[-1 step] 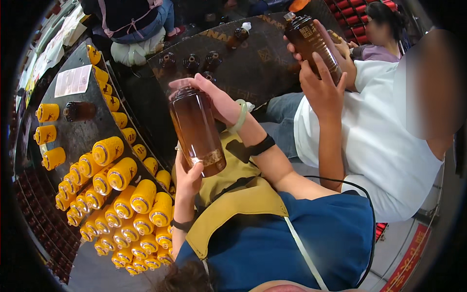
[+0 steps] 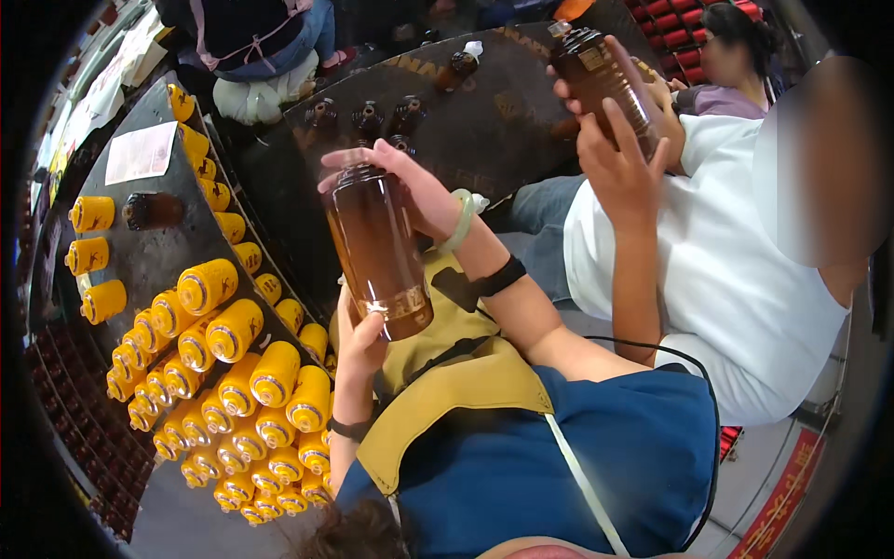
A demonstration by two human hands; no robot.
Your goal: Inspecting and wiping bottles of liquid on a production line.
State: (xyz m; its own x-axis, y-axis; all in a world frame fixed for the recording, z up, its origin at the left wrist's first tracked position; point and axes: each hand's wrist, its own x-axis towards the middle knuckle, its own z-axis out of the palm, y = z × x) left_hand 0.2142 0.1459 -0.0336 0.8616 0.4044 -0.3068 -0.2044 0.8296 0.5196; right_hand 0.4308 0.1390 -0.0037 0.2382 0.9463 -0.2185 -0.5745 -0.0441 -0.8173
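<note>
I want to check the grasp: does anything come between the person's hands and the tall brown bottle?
Nothing visible does. The left hand grips the base of the tall brown plastic bottle, and the right hand holds its top directly.

We see a tall amber-brown bottle [image 2: 377,252], translucent and full of dark liquid, with a thin gold band near its base, held nearly upright and slightly tilted just right of the cluster of yellow-wrapped bottles [image 2: 233,373] lying on the dark table.
</note>
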